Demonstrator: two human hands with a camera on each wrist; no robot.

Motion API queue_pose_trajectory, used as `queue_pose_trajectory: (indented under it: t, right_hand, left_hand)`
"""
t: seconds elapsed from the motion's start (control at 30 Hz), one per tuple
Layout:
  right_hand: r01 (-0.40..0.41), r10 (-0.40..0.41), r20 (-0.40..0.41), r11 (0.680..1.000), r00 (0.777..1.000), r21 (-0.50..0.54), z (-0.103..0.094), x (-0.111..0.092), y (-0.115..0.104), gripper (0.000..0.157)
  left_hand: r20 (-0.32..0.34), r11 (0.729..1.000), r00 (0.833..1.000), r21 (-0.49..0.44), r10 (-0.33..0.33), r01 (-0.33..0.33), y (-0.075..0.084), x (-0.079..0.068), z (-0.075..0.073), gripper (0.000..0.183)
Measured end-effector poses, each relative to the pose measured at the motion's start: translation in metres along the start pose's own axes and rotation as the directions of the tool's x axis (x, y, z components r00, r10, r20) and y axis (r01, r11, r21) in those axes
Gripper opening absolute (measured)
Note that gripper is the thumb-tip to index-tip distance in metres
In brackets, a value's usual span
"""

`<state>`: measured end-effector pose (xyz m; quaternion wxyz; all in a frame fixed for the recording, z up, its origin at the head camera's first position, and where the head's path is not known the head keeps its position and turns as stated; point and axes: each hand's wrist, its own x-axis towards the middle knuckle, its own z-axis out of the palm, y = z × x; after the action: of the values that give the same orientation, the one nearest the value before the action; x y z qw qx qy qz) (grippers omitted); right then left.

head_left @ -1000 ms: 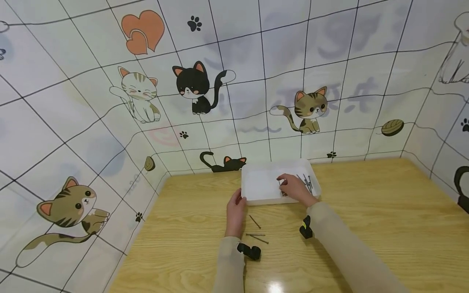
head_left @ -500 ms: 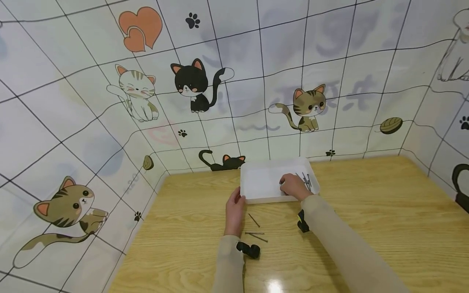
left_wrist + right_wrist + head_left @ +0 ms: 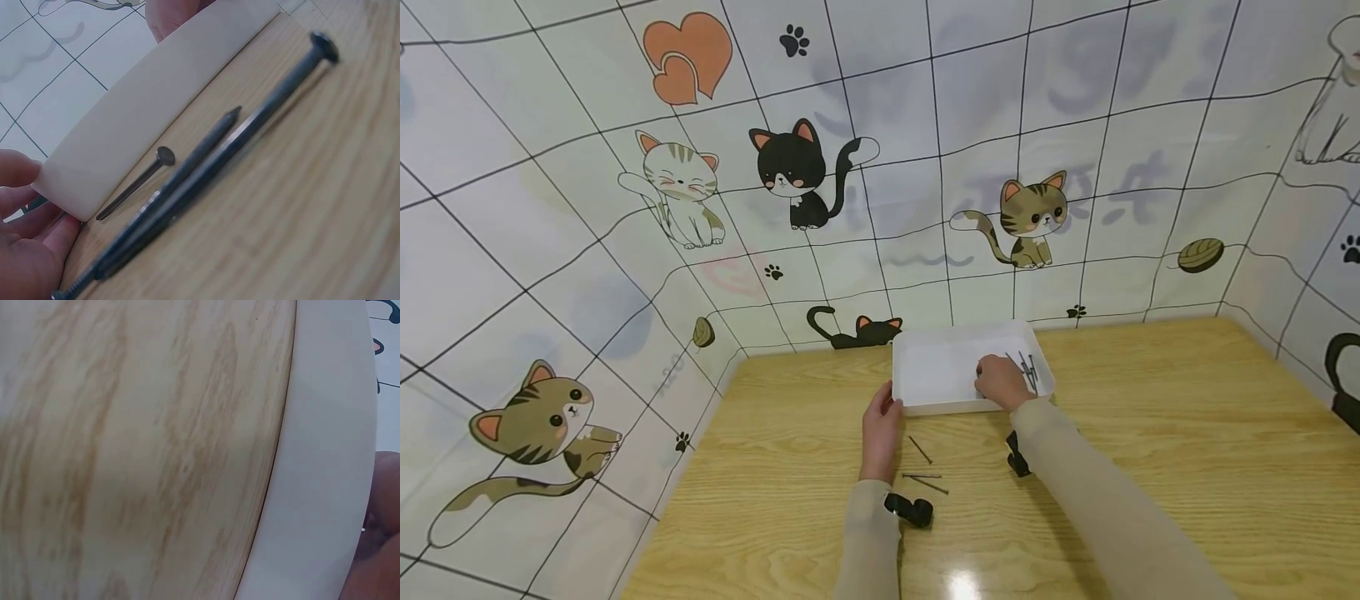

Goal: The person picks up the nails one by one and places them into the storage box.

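A shallow white tray [image 3: 932,367] stands at the back of the wooden table. My left hand [image 3: 881,433] holds its front left corner, the thumb at the rim and the other fingers around the outside. Inside the tray, my right hand [image 3: 1002,383] has its fingers curled down over the spot where nails lay; a dark bit shows at the fingertips, and the rest is hidden. Several loose nails [image 3: 1028,372] lie in the tray's right part. In front of it, three nails [image 3: 212,162] rest on the table; in the right wrist view the tray's wall covers most of the fingers [image 3: 381,550].
The wooden table [image 3: 775,500] runs up to a wall [image 3: 910,200] printed with cartoon cats, close behind the tray. A black wrist camera [image 3: 910,510] sits on the left forearm, near the table nails. Another camera [image 3: 1018,454] hangs at the right wrist.
My right hand's fingers have closed and lowered over nails in the tray that showed beneath them earlier. The left hand stays at the tray's corner, and the table nails have not moved.
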<state>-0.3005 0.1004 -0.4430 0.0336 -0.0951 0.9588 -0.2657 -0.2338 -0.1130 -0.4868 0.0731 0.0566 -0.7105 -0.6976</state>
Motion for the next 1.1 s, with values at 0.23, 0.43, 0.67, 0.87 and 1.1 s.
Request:
queue_pose_trajectory:
  t: [0.23, 0.43, 0.67, 0.87, 1.1]
  right_hand:
    - [0.014, -0.014, -0.051, 1.000, 0.999, 0.006, 0.002, -0.002, 0.005, 0.027]
    - [0.053, -0.053, -0.050, 0.999, 0.997, 0.008, 0.001, -0.002, 0.008, 0.026]
    - [0.050, -0.051, -0.032, 0.998, 0.998, -0.033, 0.000, -0.001, 0.008, 0.025]
    - [0.062, -0.064, -0.058, 0.997, 0.996, -0.043, -0.004, -0.005, 0.005, 0.024]
    - [0.099, -0.094, -0.120, 0.994, 0.988, 0.036, -0.008, -0.014, -0.007, 0.032]
  left_hand:
    - [-0.014, 1.000, 1.000, -0.012, 0.018, -0.018, -0.008, 0.006, 0.001, 0.042]
    - [-0.020, 0.999, 1.000, -0.025, 0.020, -0.021, -0.008, 0.007, 0.001, 0.043]
    - [-0.024, 1.000, 0.999, -0.003, 0.030, -0.030, -0.008, 0.005, 0.001, 0.043]
    - [-0.022, 1.000, 1.000, 0.003, 0.013, -0.012, -0.009, 0.005, 0.001, 0.042]
    - [-0.021, 1.000, 1.000, 0.001, 0.014, -0.014, -0.008, 0.005, 0.001, 0.041]
